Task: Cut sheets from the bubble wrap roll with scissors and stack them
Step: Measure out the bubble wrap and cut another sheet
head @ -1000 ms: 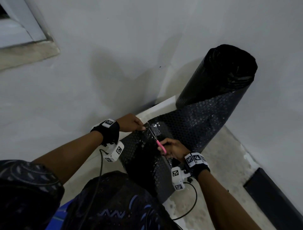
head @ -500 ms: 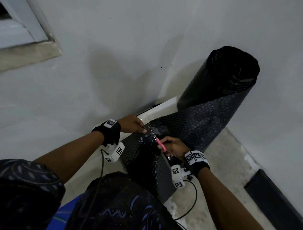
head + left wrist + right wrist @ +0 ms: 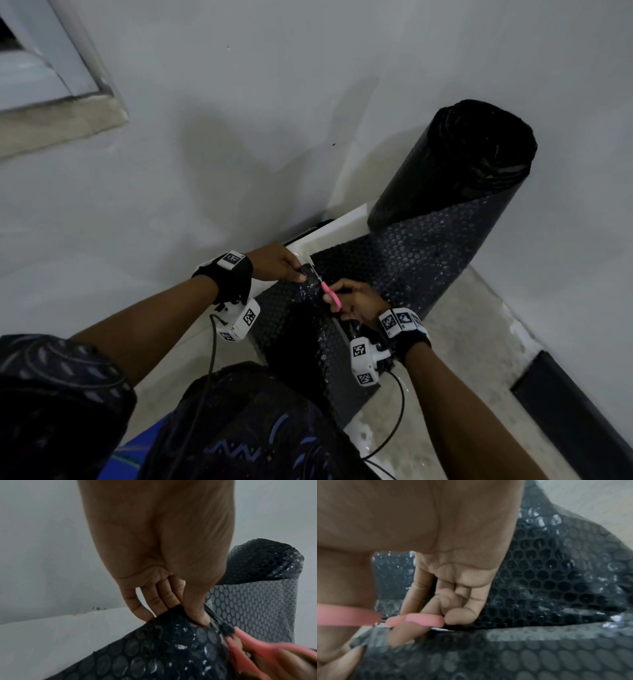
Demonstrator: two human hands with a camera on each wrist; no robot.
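Right now I am cutting a sheet off the black bubble wrap roll (image 3: 448,192), which stands in the corner and leans on the wall. The loose wrap (image 3: 301,342) runs from the roll down to my lap.

My left hand (image 3: 277,262) pinches the far edge of the wrap, thumb (image 3: 197,614) on top and the other fingers under it. My right hand (image 3: 356,301) holds the pink scissors (image 3: 330,296), with my fingers curled through the pink handles. The blades sit in the wrap right beside my left thumb. I think the cut is almost at the edge, but the blades are blurry, so I can't tell how wide they are.

To do this well, I should keep the wrap pulled tight with my left hand so it does not bunch up. I should make small snips and go straight across. I must watch my thumb, because the blades are very close to it.

Both my arms reach forward and down. My left wrist is a bit higher and lifts the edge up. My right wrist is low, near the wrap.
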